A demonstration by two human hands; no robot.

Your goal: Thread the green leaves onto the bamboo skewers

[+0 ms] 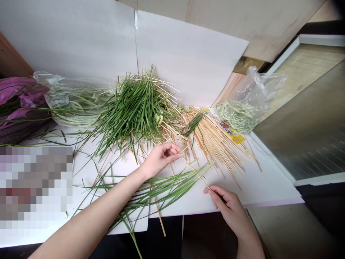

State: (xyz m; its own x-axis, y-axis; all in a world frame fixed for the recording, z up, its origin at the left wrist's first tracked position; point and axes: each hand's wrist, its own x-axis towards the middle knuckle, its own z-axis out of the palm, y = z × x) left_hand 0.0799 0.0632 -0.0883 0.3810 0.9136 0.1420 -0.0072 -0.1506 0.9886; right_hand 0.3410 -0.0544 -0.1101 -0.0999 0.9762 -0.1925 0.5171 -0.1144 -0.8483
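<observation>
A thin bamboo skewer slants between my hands above the white table. My right hand pinches its lower end between thumb and fingers. At the upper end, my left hand is closed on a small pale green piece at the skewer's tip; whether the piece is pierced I cannot tell. Loose long green chive-like leaves lie beneath the skewer and my left forearm. Just beyond my left hand rises a heap of skewers with green leaves on them. Bare bamboo skewers fan out to its right.
A clear plastic bag of pale green pieces stands at the back right, near a yellow packet. Further left are a clear bag of pale stalks and a purple bag. White boards stand behind; a blurred patch covers the left.
</observation>
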